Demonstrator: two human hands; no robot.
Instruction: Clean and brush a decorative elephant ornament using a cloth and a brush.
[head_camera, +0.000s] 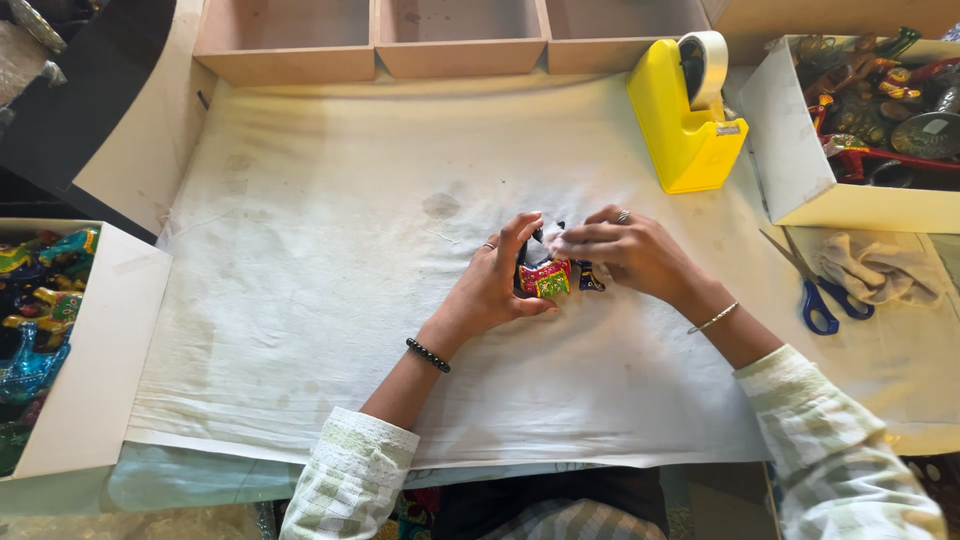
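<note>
Both hands meet on a small painted figurine (545, 277) at the middle of the white sheet (330, 300) on the bench. The left hand (495, 290) cups it; the right hand (625, 252) pinches its top. It looks still bare, wrapping barely begun; the yellow tape dispenser (690, 110) stands beyond the figurine, untouched.

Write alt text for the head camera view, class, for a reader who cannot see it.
Both hands, left hand and right hand, hold a small colourful painted figurine over a stained white cloth. A yellow tape dispenser and blue-handled scissors lie to the right.
</note>
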